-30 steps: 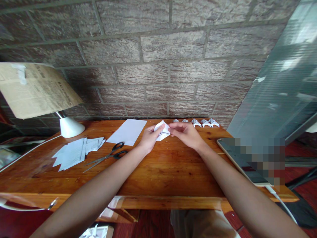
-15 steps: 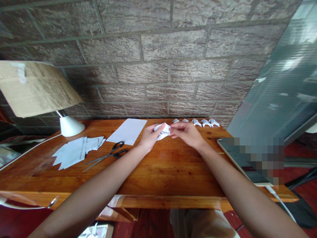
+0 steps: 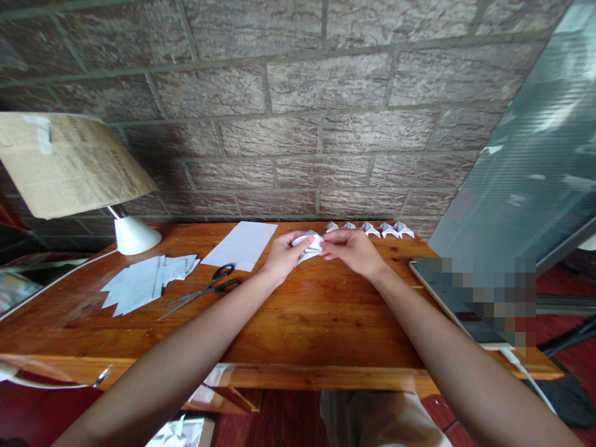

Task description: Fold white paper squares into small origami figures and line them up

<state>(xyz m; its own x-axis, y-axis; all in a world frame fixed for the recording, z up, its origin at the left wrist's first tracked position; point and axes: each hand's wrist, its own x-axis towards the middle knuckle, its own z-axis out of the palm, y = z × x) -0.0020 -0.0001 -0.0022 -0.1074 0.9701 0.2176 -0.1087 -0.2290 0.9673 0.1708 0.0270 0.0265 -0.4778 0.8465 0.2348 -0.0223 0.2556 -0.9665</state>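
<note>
Between my hands, above the middle of the desk, is a small folded piece of white paper with creased flaps. My left hand grips its left side, thumb on top. With thumb and fingers, my right hand pinches the paper's right edge. The fingers partly cover the folds. Behind my right hand, several folded paper shapes with pointed tops stand in a row near the wall. A flat white sheet lies to the left of my left hand. Black-handled scissors rest near that sheet, blades partly open.
A pile of cut paper pieces lies left of the scissors. At the left stands a lamp with a newsprint shade. A tablet with a white cable lies at the right. The brick wall borders the desk's back edge.
The folded paper has shifted slightly in my fingers, and its lower flap looks a little more bent. Both hands stay in nearly the same place.
</note>
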